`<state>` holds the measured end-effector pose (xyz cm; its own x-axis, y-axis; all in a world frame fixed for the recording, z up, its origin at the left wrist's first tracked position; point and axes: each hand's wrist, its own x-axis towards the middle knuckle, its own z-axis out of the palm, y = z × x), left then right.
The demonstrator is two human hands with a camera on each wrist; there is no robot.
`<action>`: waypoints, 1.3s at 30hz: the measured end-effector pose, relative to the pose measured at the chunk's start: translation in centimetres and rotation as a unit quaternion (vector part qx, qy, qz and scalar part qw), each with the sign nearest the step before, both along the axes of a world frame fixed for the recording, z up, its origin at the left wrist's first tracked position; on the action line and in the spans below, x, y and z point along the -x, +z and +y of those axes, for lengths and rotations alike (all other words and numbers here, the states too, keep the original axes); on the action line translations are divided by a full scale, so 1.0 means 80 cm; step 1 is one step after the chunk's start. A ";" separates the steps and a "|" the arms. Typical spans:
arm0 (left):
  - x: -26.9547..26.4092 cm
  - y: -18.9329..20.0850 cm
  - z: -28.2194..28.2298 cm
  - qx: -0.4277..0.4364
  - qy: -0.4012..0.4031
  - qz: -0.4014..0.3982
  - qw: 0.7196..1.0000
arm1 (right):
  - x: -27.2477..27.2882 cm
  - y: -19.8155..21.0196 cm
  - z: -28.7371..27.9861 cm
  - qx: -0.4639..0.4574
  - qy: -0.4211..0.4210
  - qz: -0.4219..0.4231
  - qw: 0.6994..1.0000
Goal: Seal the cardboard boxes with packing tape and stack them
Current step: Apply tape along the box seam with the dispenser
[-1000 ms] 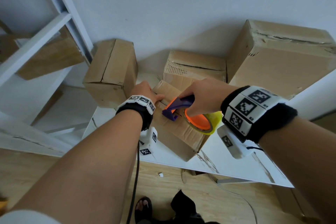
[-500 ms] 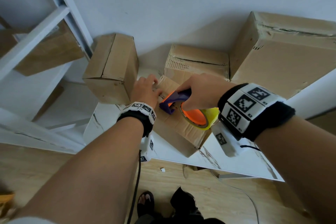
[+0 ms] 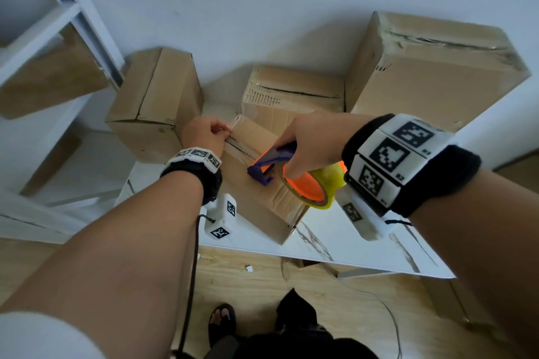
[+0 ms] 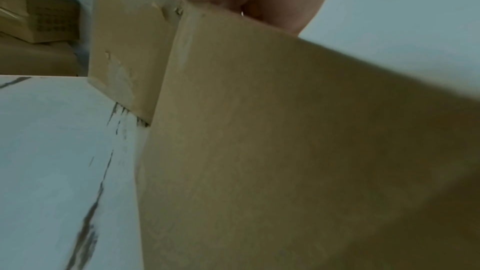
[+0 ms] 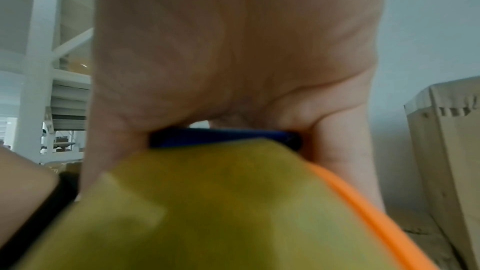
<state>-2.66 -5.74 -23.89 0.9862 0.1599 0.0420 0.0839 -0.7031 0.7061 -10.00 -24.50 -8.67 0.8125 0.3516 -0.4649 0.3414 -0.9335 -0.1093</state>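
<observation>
Cardboard box [image 3: 256, 183] sits tilted on your white worktop [image 3: 344, 236], near its front edge, with three more boxes behind it by the wall. Your right hand [image 3: 309, 146] holds a closed grip on the tape dispenser [image 3: 294, 181], its purple nose touching the box top and the yellow roll trailing toward you. Your left hand [image 3: 204, 134] appears to pinch the far flap edge, fingers curled; its wrist view is blurred.
</observation>
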 end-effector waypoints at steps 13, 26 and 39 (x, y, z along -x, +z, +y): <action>0.004 -0.001 0.000 0.027 0.005 -0.004 1.000 | 0.021 0.013 -0.035 0.046 0.027 0.039 0.998; 0.012 0.015 0.008 -0.033 0.010 0.028 0.999 | 0.004 -0.002 -0.030 0.071 0.049 0.035 0.996; 0.029 0.036 -0.030 -0.192 -0.231 0.162 0.940 | 0.001 -0.007 -0.022 0.079 0.061 0.029 0.995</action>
<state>-5.00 -8.15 -20.98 0.9180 -0.2538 -0.3046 -0.1261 -0.9152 0.3827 -10.08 -26.29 -9.21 0.7383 0.3649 -0.5672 0.4503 -0.8928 0.0117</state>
